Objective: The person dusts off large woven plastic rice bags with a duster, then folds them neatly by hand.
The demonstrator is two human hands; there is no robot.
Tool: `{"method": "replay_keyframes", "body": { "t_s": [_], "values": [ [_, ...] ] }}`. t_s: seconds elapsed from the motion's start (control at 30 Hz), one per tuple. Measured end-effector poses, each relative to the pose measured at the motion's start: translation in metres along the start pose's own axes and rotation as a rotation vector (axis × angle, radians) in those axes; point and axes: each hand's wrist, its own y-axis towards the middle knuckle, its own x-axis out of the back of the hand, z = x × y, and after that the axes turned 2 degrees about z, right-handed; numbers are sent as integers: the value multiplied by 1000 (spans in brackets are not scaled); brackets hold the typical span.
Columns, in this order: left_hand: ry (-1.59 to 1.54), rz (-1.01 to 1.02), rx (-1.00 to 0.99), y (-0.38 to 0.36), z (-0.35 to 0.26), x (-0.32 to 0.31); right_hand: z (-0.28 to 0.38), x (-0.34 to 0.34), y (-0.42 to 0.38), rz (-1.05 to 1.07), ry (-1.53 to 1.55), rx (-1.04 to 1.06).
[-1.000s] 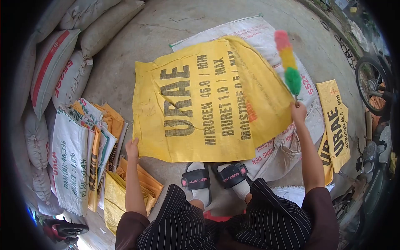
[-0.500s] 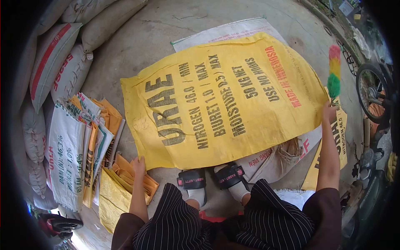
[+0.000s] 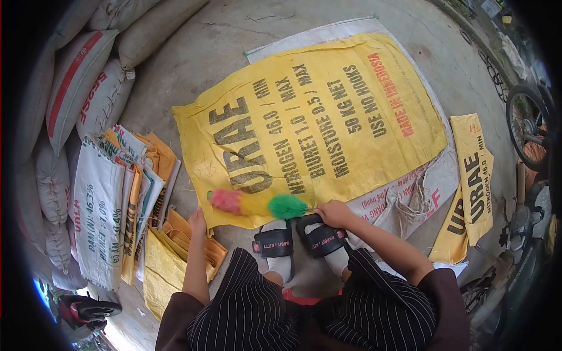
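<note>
A yellow woven sack (image 3: 328, 146) printed "URAE" lies spread out in front of my feet, over a white sack (image 3: 310, 38) whose edges stick out around it. At its near left corner, my left hand (image 3: 198, 222) is closed on the sack's edge. My right hand (image 3: 331, 215) grips the handle of a feather duster (image 3: 254, 203) by the sack's near edge. The duster's pink, yellow and green fluffy head, slightly blurred, points left across the lower part of the sack.
Folded sacks (image 3: 99, 216) stand in a pile on my left, with filled sacks (image 3: 88, 88) stacked behind. Folded yellow sacks (image 3: 475, 175) lie at right, near a bicycle wheel (image 3: 527, 126). My sandals (image 3: 275, 243) are close to the spread sack.
My right hand has let go of the sack's right corner and swung the duster left, down over the near edge. The sack has settled flatter on the ground. My left hand keeps its corner.
</note>
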Motion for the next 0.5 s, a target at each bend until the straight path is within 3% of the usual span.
{"method": "replay_keyframes", "body": {
  "t_s": [0.1,0.17,0.23,0.27,0.3,0.4,0.47,0.5],
  "values": [
    [-109,-94,-15,-4,7,8,-27,31,-10,29,-84,-131],
    [-166,-127,5,-5,9,11,-80,31,-39,-159,-120,-201],
    [-58,-151,16,-9,8,20,-135,37,-81,-184,-117,-504],
    [-57,-150,19,-9,10,22,-126,76,-107,-308,-114,-461],
    [10,-157,6,-9,12,26,-187,58,-132,-448,-112,-665],
    [97,-161,-10,-8,13,31,-220,105,-184,-716,-79,-1115],
    [112,-162,-22,6,26,38,-274,113,-203,-651,-111,-1285],
    [392,-115,-65,25,54,45,-273,123,-196,-655,-109,-1281]
  ]
}}
